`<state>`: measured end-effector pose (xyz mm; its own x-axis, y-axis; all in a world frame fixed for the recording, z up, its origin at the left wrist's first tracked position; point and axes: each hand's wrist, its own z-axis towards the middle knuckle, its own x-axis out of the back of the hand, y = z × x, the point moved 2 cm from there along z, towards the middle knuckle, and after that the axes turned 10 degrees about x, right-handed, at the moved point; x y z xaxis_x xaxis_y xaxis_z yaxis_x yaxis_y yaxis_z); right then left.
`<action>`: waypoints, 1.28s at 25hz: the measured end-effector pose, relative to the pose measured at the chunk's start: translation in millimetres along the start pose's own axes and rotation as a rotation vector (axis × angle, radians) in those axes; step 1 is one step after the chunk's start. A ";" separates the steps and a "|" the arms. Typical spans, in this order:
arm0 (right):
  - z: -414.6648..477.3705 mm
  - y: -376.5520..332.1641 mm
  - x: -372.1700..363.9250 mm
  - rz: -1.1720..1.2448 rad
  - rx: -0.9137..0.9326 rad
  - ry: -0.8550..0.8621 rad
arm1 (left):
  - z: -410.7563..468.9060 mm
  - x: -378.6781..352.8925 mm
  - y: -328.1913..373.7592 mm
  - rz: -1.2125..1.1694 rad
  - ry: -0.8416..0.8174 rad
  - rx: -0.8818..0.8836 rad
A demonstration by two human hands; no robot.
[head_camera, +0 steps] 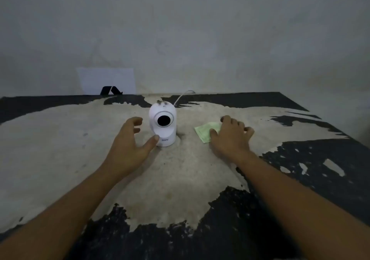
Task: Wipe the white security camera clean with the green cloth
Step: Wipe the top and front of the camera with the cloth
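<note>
Camera (162, 125) stands on table (60, 139), cloth (206, 132) to its right.

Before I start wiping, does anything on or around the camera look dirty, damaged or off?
Yes. The security camera has dark grime on its top, toward the back. The table surface is badly worn, its black coating peeled away in large patches. The green cloth lies flat, apparently unused.

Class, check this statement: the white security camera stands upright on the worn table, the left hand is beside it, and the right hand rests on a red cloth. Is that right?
Not quite. The head view shows the cloth under the right hand is green, not red. The security camera, table and left hand are as stated.
</note>
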<state>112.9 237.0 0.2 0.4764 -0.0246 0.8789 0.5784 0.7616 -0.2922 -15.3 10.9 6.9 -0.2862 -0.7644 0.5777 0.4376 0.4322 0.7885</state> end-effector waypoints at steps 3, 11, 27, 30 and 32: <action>8.2 3.3 -5.7 0.022 -0.058 -0.022 | 6.8 -7.8 -5.1 -0.071 0.018 0.050; 17.1 2.3 -16.6 0.297 -0.045 0.027 | 12.2 -17.4 -9.1 -0.064 0.017 0.045; 14.4 -47.9 1.9 0.848 0.057 0.169 | 23.7 -27.2 -4.8 -0.218 -0.064 -0.017; 11.0 -69.8 5.9 0.964 0.135 0.186 | 26.1 -27.3 -4.7 -0.186 -0.078 -0.045; 5.2 -79.7 6.9 0.937 0.254 0.245 | 26.7 -26.8 -4.7 -0.175 -0.086 -0.037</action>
<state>66.7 179.4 31.5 0.8071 0.5459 0.2249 -0.2456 0.6568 -0.7129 -32.4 42.1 -6.7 -0.4312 -0.7821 0.4499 0.4058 0.2773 0.8709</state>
